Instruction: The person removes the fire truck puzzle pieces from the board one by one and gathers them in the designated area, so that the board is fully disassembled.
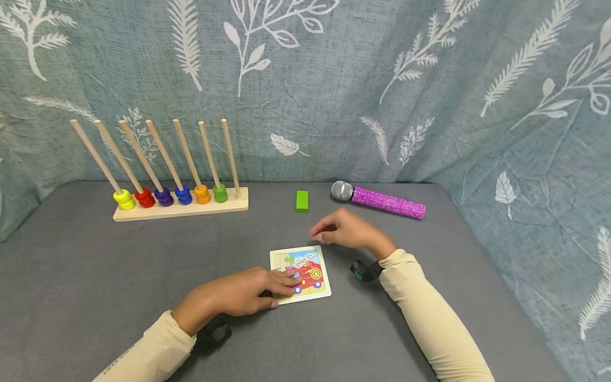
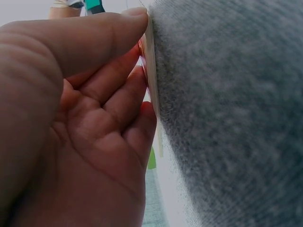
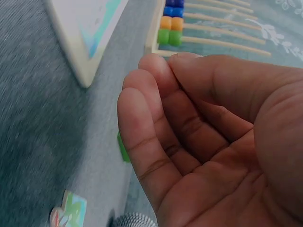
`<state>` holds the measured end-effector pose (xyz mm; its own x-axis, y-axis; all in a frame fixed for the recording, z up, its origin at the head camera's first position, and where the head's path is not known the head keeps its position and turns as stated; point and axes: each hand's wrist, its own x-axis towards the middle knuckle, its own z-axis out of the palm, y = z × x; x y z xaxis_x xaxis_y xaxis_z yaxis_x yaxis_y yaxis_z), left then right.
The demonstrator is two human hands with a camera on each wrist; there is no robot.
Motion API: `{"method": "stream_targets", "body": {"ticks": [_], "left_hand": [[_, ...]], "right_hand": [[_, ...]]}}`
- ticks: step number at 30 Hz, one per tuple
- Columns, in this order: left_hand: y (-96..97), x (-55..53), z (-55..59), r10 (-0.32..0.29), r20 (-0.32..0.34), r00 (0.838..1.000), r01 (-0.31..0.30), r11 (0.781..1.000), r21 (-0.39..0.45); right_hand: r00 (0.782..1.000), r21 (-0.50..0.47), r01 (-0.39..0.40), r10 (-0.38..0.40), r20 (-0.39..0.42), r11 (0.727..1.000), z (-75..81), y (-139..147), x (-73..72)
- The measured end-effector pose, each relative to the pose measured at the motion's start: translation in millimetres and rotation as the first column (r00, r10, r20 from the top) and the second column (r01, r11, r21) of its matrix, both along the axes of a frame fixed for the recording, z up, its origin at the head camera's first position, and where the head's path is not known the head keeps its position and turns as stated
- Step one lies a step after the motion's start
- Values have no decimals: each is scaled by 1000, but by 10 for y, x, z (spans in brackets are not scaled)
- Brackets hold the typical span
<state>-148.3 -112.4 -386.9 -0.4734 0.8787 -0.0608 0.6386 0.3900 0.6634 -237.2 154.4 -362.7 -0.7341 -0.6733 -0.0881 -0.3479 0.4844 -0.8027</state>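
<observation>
A small wooden jigsaw puzzle (image 1: 310,286) with a red fire engine and a white ladder lies on the grey table. My left hand (image 1: 245,291) rests on its left part, fingers stretched over the picture and thumb at the near edge. Bare wood shows in the puzzle's upper left, beside a bit of green. Just beyond the puzzle's far right corner hovers my right hand (image 1: 347,229), fingers loosely bent, thumb tip against the forefinger, nothing visible between them. In the right wrist view, a loose puzzle piece (image 3: 73,210) in green and light blue lies on the table below that hand.
At the back left stands a wooden peg rack (image 1: 181,212) with coloured rings on most of its upright rods. A green block (image 1: 302,201) lies at the back middle. To its right is a microphone (image 1: 382,200) with a glittery purple handle. A leaf-patterned curtain (image 1: 305,95) hangs behind.
</observation>
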Motion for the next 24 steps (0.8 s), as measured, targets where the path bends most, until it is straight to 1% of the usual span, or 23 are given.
{"method": "stream_targets", "body": {"ticks": [4, 12, 19, 24], "left_hand": [[10, -2, 2, -4, -1, 1000, 4, 1000, -1], [15, -7, -15, -15, -13, 1000, 15, 1000, 8], [12, -2, -15, -7, -34, 999, 8, 1000, 16], [3, 0, -5, -5, -31, 1000, 6, 1000, 17]], "right_hand": [[1000, -5, -25, 25, 6, 1000, 7, -48, 19], [996, 13, -82, 82, -19, 997, 24, -199, 41], [985, 49, -156, 159, -62, 986, 7, -369, 64], [981, 55, -177, 181, -67, 983, -10, -449, 73]]}}
